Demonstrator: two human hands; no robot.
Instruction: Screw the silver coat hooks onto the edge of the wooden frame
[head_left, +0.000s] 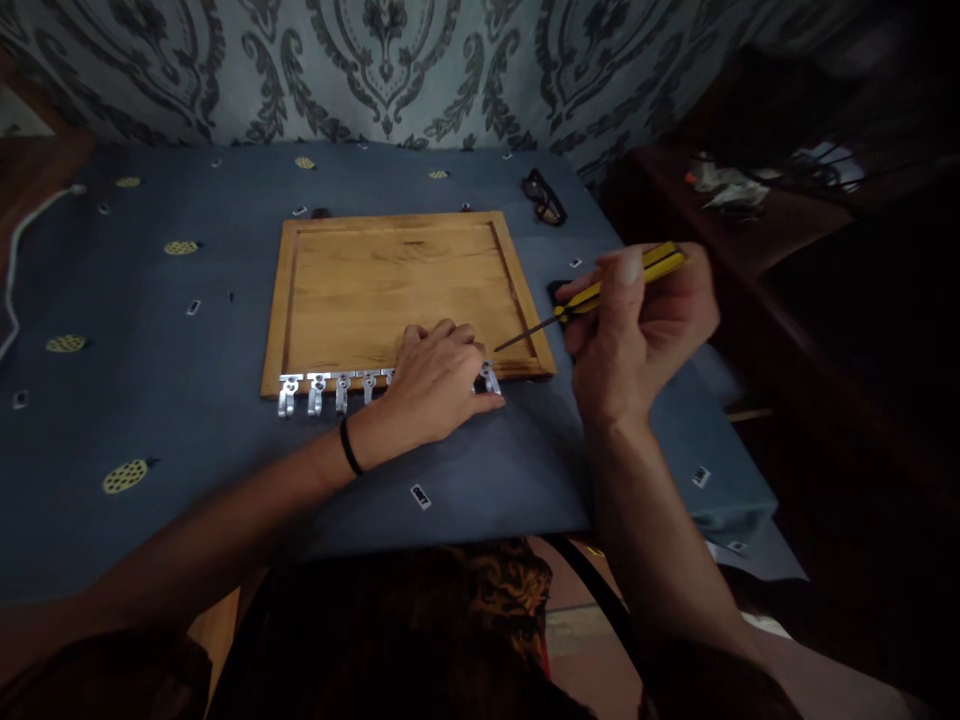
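Note:
A wooden board (375, 290) with a raised frame lies flat on a blue cloth. Several silver metal hooks (319, 390) are lined up along its near edge. My left hand (439, 380) rests on that near edge with fingers curled, covering some hooks; a hook (489, 378) shows just right of it. My right hand (637, 330) is closed around a yellow-and-black screwdriver (600, 290), whose thin shaft points down-left toward the board's near right corner, beside my left hand's fingers. A black band sits on my left wrist.
The blue cloth (187, 400) carries yellow dotted patches and small tags. Black glasses (544, 195) lie beyond the board's far right corner. A dark wooden surface (750, 210) with clutter stands at right. A white cord (22, 240) runs along the left edge. Patterned wallpaper is behind.

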